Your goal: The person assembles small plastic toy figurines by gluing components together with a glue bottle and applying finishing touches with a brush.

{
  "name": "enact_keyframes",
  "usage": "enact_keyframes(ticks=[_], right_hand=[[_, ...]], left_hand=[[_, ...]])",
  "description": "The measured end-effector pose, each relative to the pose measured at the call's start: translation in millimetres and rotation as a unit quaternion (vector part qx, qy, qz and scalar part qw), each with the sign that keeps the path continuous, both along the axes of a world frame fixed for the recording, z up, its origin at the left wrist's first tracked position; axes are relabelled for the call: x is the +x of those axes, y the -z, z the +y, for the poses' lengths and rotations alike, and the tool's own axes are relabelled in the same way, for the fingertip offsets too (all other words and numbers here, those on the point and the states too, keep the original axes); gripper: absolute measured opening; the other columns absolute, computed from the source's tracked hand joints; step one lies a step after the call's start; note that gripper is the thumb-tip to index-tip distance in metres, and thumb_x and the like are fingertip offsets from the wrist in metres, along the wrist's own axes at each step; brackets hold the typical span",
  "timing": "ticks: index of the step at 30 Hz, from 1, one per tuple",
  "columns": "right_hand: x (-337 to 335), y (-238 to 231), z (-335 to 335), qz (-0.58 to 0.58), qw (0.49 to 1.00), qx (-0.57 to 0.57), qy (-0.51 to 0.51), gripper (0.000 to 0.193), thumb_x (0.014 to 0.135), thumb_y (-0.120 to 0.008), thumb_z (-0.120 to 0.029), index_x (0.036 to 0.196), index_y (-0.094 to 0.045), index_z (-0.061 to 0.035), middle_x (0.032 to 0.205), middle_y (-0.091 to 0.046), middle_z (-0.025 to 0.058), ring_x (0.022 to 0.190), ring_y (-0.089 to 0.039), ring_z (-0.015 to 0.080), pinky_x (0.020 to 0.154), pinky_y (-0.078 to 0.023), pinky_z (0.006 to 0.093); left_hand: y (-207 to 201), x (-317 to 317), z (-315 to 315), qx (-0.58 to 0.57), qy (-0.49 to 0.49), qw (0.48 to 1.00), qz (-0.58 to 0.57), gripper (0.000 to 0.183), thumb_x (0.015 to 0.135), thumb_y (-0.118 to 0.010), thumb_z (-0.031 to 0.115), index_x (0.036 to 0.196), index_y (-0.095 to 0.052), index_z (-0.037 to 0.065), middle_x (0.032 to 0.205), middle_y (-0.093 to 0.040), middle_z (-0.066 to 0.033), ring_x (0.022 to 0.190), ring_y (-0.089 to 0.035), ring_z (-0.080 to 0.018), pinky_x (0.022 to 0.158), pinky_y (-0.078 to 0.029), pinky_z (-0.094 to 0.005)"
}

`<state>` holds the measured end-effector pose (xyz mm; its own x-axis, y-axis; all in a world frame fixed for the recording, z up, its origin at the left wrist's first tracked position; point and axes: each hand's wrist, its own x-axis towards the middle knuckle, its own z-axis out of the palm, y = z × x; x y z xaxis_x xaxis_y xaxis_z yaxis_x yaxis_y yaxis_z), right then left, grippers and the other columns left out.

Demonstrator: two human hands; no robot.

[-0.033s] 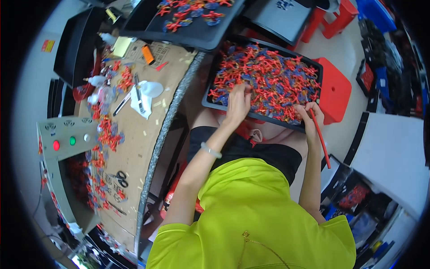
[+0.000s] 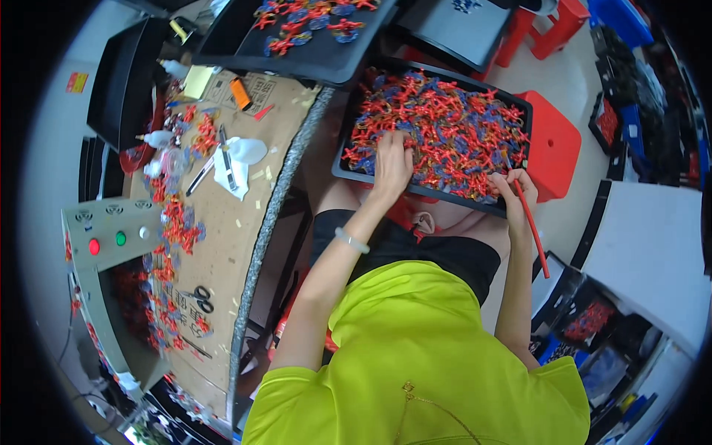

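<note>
On my lap rests a black tray (image 2: 437, 194) heaped with small red, blue and amber plastic figures (image 2: 445, 126). My left hand (image 2: 394, 165) reaches over its near left part, fingers curled down among the figures; whatever they grip is hidden. At the tray's near right corner, my right hand (image 2: 517, 187) is closed around a thin red stick (image 2: 535, 236), which looks like a paintbrush handle. The stick slants down past the wrist, and its upper end points toward the figures.
To the left, a cardboard-topped workbench (image 2: 245, 178) carries more figures, scissors (image 2: 202, 299), a white cloth (image 2: 239, 178), an orange block (image 2: 240, 94) and a grey machine (image 2: 104, 230) with buttons. Another black tray (image 2: 297, 67) overhangs its far end. A red stool (image 2: 550, 144) stands right.
My left hand has shifted slightly left over the figures, its fingers now lower among them. My right hand and the red stick have barely moved.
</note>
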<state>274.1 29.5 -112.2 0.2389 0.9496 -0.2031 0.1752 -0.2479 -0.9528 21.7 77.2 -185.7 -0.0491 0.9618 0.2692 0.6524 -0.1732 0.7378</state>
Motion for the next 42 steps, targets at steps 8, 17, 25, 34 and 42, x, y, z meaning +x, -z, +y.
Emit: enact_keyframes(ticks=[8, 17, 25, 34, 42], right_hand=[[22, 9, -22, 0.057, 0.998, -0.003, 0.039, 0.02, 0.087, -0.065, -0.004, 0.078, -0.048, -0.0075, 0.083, -0.068, 0.0117, 0.076, -0.068, 0.0149, 0.07, -0.052, 0.0235], [-41, -38, 3, 0.265, 0.96, 0.053, -0.076, 0.017, 0.089, -0.06, 0.001, 0.092, -0.046, -0.0069, 0.104, -0.065, 0.0157, 0.092, -0.063, 0.0153, 0.081, -0.051, 0.027], [-78, -89, 15, 0.333, 0.922, 0.043, -0.193, 0.023, 0.085, -0.064, 0.002, 0.088, -0.043, -0.0068, 0.103, -0.063, 0.0167, 0.087, -0.064, 0.0128, 0.071, -0.054, 0.0256], [-88, -104, 5, 0.265, 0.944, -0.026, -0.193, 0.024, 0.083, -0.064, 0.005, 0.081, -0.042, -0.0065, 0.087, -0.065, 0.0112, 0.071, -0.062, 0.0086, 0.059, -0.053, 0.0225], [-74, -97, 17, 0.254, 0.93, -0.106, -0.245, 0.03, 0.08, -0.069, -0.001, 0.076, -0.041, -0.0097, 0.084, -0.068, 0.0115, 0.075, -0.063, 0.0094, 0.066, -0.052, 0.0231]], left_hand=[[13, 1, 26, -0.056, 0.003, 0.986, 0.157, 0.026, 0.07, -0.07, 0.0, 0.093, -0.059, 0.0, 0.098, -0.057, -0.0167, 0.091, -0.059, -0.0352, 0.077, -0.05, -0.0433], [-115, 9, -45, -0.126, 0.096, 0.819, -0.552, 0.028, 0.075, -0.068, -0.014, 0.098, -0.057, -0.002, 0.107, -0.05, -0.0069, 0.097, -0.064, -0.0224, 0.084, -0.054, -0.0304], [-138, 14, -80, -0.123, 0.156, 0.788, -0.583, 0.034, 0.077, -0.071, -0.009, 0.104, -0.051, -0.001, 0.113, -0.047, -0.0082, 0.099, -0.064, -0.0246, 0.082, -0.056, -0.0318], [-164, 13, -90, -0.27, 0.038, 0.793, -0.544, 0.048, 0.083, -0.056, -0.011, 0.125, -0.034, -0.001, 0.091, -0.064, -0.0145, 0.078, -0.066, -0.0154, 0.067, -0.056, -0.0247], [-173, 12, -98, -0.28, 0.014, 0.85, -0.445, 0.049, 0.081, -0.054, -0.011, 0.124, -0.033, 0.0, 0.085, -0.065, -0.0138, 0.071, -0.063, -0.0112, 0.062, -0.05, -0.0216]])
